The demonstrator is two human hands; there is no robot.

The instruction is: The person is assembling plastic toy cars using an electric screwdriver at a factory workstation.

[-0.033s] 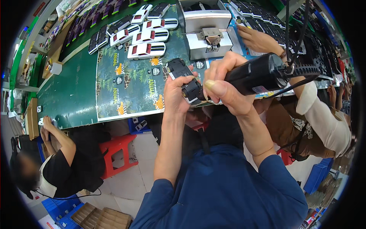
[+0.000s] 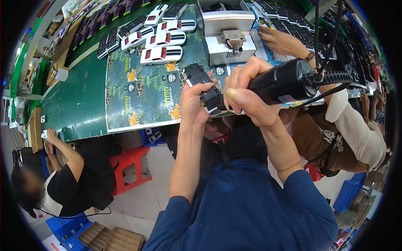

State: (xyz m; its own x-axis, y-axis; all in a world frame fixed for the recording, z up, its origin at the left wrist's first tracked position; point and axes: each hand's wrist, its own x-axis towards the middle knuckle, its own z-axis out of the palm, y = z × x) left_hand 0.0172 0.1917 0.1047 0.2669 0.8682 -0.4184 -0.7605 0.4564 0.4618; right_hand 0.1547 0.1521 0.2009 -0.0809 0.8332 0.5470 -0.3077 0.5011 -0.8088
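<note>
My left hand [image 2: 193,102] is closed round a toy car [image 2: 202,85] turned upside down, its black underside facing up and a white edge showing. In my right hand [image 2: 253,90] is a black electric screwdriver [image 2: 284,81], gripped near its front end and tilted down to the left. Its tip points at the near end of the car's underside; my fingers hide the bit, so I cannot tell whether it touches a screw. A cord [image 2: 335,78] runs from the screwdriver's back end. Both hands are above the table's near edge.
White toy cars [image 2: 161,55] stand grouped at the back left. Behind my hands is a metal fixture [image 2: 230,42]. Rows of dark car undersides [image 2: 289,27] lie at the back right, where a co-worker's hand [image 2: 284,44] reaches in. Another person [image 2: 63,167] works at far left, beside a red stool [image 2: 130,171].
</note>
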